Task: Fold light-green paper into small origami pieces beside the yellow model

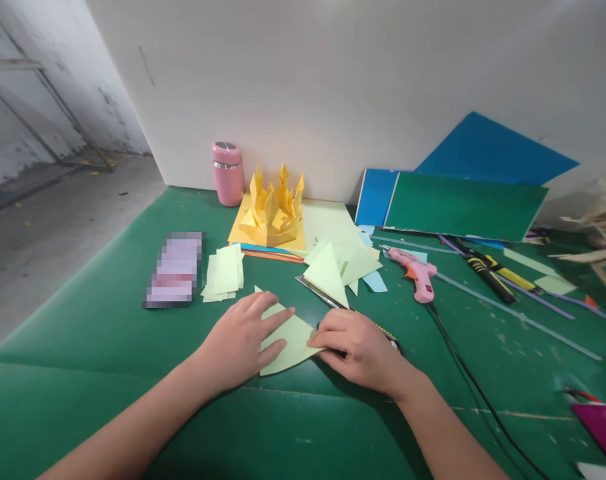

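A pale green piece of paper (293,340) lies on the table between my hands, tapering to a point on the right. My left hand (250,337) rests on its left part with the fingers spread. At the right tip, my right hand (355,343) pinches the paper between thumb and fingers. Just beyond, a folded pale green paper triangle (327,273) lies over a utility knife (313,291), whose far part is covered by the triangle and my right hand. A stack of small pale green paper pieces (223,273) sits past my left hand.
A yellow folded-paper crown (273,213) stands on coloured sheets near the wall, beside a pink flask (227,175). A pink glue gun (415,270) with a black cord, glue sticks, and pliers (490,277) lie right. Green and blue boards (463,203) lean behind. A blurred-out rectangular object (175,270) lies left.
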